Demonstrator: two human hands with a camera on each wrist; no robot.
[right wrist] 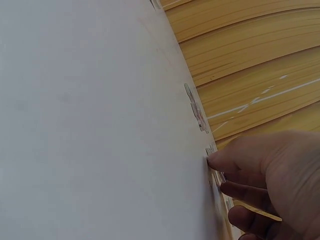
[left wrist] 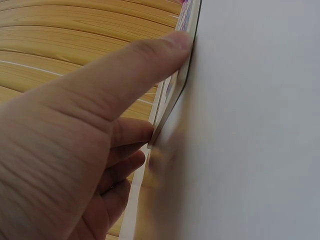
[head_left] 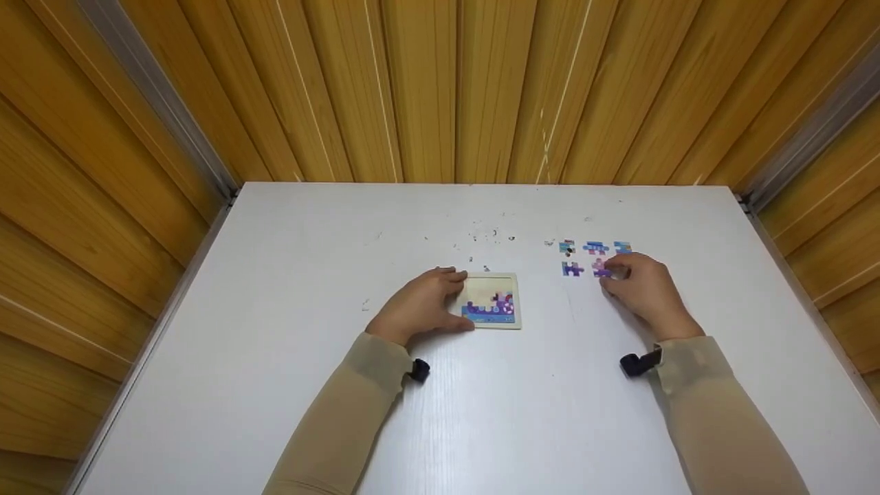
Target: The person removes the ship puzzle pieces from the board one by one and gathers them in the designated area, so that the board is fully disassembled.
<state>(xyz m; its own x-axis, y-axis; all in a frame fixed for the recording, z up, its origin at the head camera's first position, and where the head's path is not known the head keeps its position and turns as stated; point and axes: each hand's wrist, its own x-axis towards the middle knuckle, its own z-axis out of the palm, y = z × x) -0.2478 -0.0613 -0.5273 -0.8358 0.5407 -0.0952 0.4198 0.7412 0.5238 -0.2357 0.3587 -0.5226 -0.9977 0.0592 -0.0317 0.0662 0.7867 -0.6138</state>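
Observation:
My left hand (head_left: 425, 306) grips the left side of a small square jigsaw tray (head_left: 518, 302), thumb at its near edge and fingers at its far left corner. In the left wrist view, the thumb (left wrist: 150, 62) presses on the tray's rim. Joined pieces (head_left: 489, 315) in blue and purple fill the tray's lower part and right side; its upper left shows bare cream backing. To the right, my right hand (head_left: 643, 289) pinches a pink and purple jigsaw piece (head_left: 599, 268) between thumb and forefinger, at the table. Its fingers hide part of that piece.
Loose jigsaw pieces lie around the right hand: a purple one (head_left: 571, 269), a multicoloured one (head_left: 567, 248), a blue and pink one (head_left: 595, 247) and a blue one (head_left: 622, 247). Dark marks spot the white table (head_left: 309, 275). Wood-patterned walls (head_left: 426, 89) enclose its back and sides.

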